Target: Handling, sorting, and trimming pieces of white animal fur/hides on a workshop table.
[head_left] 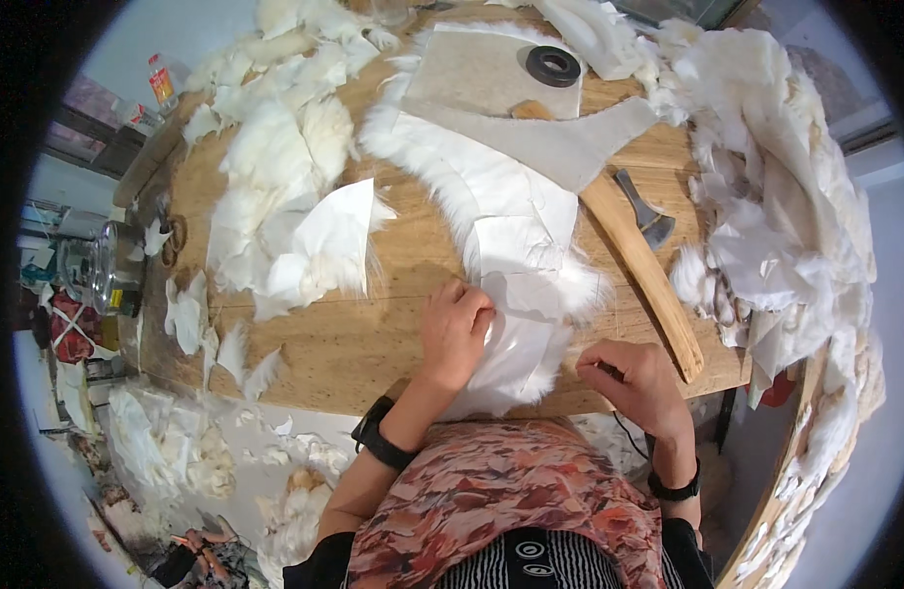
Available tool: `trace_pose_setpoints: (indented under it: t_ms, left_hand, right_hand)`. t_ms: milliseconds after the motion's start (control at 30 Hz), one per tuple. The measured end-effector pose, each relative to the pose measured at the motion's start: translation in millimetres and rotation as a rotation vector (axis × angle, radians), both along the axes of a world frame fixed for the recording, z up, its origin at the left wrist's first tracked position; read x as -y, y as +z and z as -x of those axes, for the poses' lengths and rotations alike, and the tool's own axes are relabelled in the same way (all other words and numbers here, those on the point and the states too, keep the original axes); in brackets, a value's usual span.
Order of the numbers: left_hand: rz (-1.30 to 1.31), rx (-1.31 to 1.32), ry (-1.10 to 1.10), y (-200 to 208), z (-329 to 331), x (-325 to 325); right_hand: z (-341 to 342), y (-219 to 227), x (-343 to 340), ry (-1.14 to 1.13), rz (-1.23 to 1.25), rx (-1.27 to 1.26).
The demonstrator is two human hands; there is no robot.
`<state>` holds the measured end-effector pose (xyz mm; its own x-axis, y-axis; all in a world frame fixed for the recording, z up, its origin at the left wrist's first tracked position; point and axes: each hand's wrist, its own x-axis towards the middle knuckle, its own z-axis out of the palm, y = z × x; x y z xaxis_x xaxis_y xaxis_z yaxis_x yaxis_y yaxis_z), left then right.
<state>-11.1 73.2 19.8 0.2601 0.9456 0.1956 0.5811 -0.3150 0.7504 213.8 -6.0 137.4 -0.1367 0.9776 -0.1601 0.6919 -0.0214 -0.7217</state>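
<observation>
A long white fur piece [527, 329], pale skin side up, runs down the middle of the table to its front edge. It looks pieced together from several patches. My left hand [457, 332] is closed, fingers curled on the fur piece's left edge. Apart from it, to the right, my right hand [634, 383] is raised with thumb and fingers pinched together. Whatever sits in that pinch is too small to make out. A grey-beige pattern sheet [570, 147] lies over the upper part of the fur, with a black tape roll [553, 66] on another sheet beyond.
Right of the fur lie a curved wooden stick [648, 280] and a dark metal blade tool [652, 218]. White fur scraps [285, 187] cover the table's left side, and a large fur heap [766, 177] hangs over its right edge. Scissors [175, 239] lie far left near a glass jar [116, 267].
</observation>
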Motion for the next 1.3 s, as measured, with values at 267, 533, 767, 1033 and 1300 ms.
trace_pose_setpoints:
  t_ms: [267,533,767,1033,1300]
  left_hand:
    - [0.109,0.031,0.015,-1.4,0.9,-0.2]
    - [0.102,0.013,0.021,-0.9,1.1,-2.8]
    - [-0.12,-0.021,0.03,11.9,0.9,-0.1]
    - [0.198,0.473,-0.377,50.5,2.7,-4.0]
    - [0.336,0.402,0.017,33.4,-6.1,0.1]
  right_hand:
    - [-6.9,26.7,-3.5,0.103,0.257,-0.443]
    - [-9.9,34.9,-23.2,0.445,0.275,-0.776]
    - [27.2,31.2,-50.0,0.375,0.18,-0.574]
    - [49.5,-32.6,-78.7,-0.118,-0.11,-0.366]
    - [47.5,-32.1,-26.0,0.057,-0.072,-0.183]
